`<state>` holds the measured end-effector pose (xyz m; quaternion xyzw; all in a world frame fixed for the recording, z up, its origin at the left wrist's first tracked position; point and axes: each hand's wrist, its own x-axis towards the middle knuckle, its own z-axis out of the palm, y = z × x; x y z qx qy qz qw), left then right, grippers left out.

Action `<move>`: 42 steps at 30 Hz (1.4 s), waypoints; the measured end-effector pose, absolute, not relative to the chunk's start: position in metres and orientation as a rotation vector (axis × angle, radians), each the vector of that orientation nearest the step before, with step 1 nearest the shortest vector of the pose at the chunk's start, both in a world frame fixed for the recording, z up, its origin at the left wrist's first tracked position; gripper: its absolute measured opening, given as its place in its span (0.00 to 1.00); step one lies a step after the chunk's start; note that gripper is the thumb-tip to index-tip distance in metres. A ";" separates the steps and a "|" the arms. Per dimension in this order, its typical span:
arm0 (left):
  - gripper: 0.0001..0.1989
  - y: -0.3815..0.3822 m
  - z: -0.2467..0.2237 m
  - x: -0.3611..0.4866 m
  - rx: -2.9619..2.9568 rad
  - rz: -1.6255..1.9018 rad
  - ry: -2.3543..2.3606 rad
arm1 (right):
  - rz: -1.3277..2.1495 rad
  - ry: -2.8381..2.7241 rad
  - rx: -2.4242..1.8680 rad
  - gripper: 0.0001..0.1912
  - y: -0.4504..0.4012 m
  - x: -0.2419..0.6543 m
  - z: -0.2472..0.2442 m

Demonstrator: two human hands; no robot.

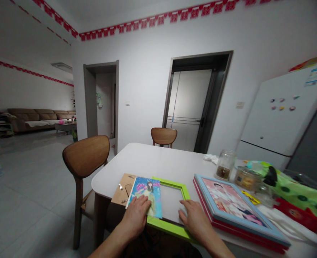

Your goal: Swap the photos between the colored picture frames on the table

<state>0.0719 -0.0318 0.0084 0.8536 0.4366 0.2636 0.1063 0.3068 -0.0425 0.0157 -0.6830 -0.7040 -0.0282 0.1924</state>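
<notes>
A lime-green picture frame (pixel 169 224) lies flat at the near edge of the white table, and the tabletop shows through its opening. Overlapping its left side is a colourful picture (pixel 143 186) of a long-haired figure in a pale dress. My left hand (pixel 137 214) rests on the lower part of this picture with its fingers laid out. A brown backing board (pixel 123 189) with metal clips and a stand is partly under the picture's left edge. My right hand (pixel 194 216) curls over the frame's right bar, fingertips at the inner side; the palm's underside is hidden.
Right of my hand, a light-blue framed picture (pixel 231 200) lies on red frames (pixel 255 234). Behind are a glass jar (pixel 225 165), a food container (pixel 247 178) and a green spotted bag (pixel 301 193). Wooden chairs (pixel 87 156) stand at the left and far sides of the table (pixel 147 157).
</notes>
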 end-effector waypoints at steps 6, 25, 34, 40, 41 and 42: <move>0.24 -0.028 0.009 0.074 2.498 0.906 1.262 | -0.066 -1.969 -1.930 0.19 -0.044 0.305 0.011; 0.22 -0.033 0.023 0.137 0.974 1.502 0.729 | 1.046 -0.919 -1.273 0.21 -0.025 0.270 0.042; 0.26 -0.041 -0.003 0.115 1.813 1.156 1.162 | 0.751 -1.325 -1.734 0.21 -0.012 0.314 0.027; 0.26 -0.048 0.002 0.113 2.046 0.963 1.183 | 0.455 -1.469 -1.946 0.20 -0.006 0.308 0.029; 0.25 -0.049 0.005 0.112 2.074 0.920 1.200 | 0.423 -1.491 -1.970 0.20 -0.006 0.308 0.030; 0.24 -0.050 0.008 0.111 2.102 0.880 1.209 | 0.390 -1.516 -1.992 0.19 -0.005 0.308 0.031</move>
